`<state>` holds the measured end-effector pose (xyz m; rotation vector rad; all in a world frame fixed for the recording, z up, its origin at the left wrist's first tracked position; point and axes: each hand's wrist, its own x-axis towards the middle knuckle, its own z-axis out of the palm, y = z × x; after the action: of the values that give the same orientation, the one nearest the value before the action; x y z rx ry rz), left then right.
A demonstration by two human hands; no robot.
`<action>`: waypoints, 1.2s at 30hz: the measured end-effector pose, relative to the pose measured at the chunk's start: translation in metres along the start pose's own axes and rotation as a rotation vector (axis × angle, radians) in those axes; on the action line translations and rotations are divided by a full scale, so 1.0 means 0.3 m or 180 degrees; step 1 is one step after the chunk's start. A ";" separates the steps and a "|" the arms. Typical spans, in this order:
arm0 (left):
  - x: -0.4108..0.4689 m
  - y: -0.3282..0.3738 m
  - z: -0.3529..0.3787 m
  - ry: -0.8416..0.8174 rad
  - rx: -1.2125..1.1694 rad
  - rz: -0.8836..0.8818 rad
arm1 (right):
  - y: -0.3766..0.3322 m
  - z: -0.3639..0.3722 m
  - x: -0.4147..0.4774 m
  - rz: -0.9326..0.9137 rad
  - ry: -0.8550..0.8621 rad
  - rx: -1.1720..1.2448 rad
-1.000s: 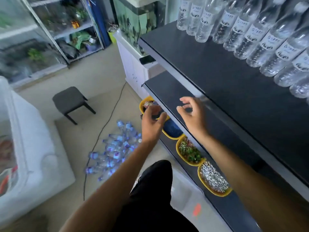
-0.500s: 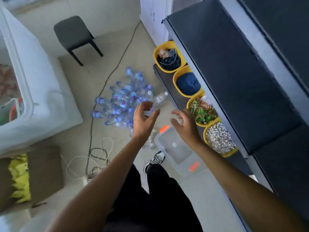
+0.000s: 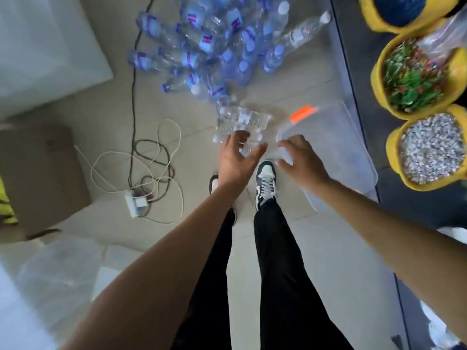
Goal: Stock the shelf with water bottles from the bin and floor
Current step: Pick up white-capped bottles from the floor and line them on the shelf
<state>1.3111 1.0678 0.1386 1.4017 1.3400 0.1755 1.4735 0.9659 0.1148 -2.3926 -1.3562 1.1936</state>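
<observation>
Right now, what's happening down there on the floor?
A person stands over the floor, both hands empty. The left hand hovers open over a few clear water bottles lying by the shoes; the right hand hangs loosely curled above the corner of the clear plastic bin. A pile of blue-labelled bottles lies beyond, not yet picked up.

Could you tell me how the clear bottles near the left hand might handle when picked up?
Lying on their sides on the tiled floor, the clear bottles probably roll if nudged. Their see-through plastic may dent under a firm grip.
</observation>
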 end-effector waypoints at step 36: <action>0.671 -1.019 0.495 0.0497 -0.0883 -0.2613 | 0.514 0.839 0.830 0.0496 -0.0456 -0.0307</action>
<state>1.3065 1.0486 -0.2561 0.5416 1.8357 -0.0812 1.4691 1.0078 -0.2690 -2.5652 -1.3149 1.3940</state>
